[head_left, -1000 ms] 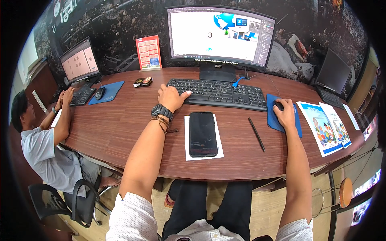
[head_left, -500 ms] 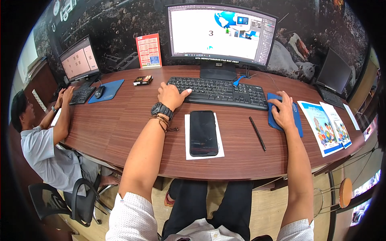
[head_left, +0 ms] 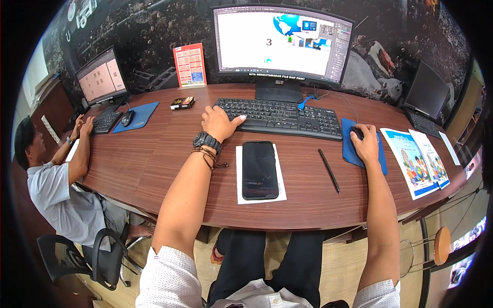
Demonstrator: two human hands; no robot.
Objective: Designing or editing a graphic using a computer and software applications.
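Note:
My left hand (head_left: 219,123) rests on the left end of a black keyboard (head_left: 280,117), fingers spread and thumb stretched toward the lower keys. A black watch and a beaded bracelet circle that wrist. On a blue mouse pad (head_left: 352,156), my right hand (head_left: 366,146) curls over a dark mouse (head_left: 356,133), which is mostly hidden by the fingers. Behind the keyboard stands a curved monitor (head_left: 241,43) showing a white page with a globe and computer pictures. Between my forearms a black phone (head_left: 260,172) lies on a white paper (head_left: 281,191), with a black pen (head_left: 329,172) to its right.
Printed booklets (head_left: 411,167) lie right of the mouse pad, near another dark monitor (head_left: 427,91). A small dark box (head_left: 182,103) and a red desk calendar (head_left: 190,65) stand left. At far left, a co-worker (head_left: 59,190) sits at another keyboard and screen.
My right hand has closed down over the mouse; its fingers were raised and spread before. My left hand stays put. The co-worker's hands have shifted slightly lower.

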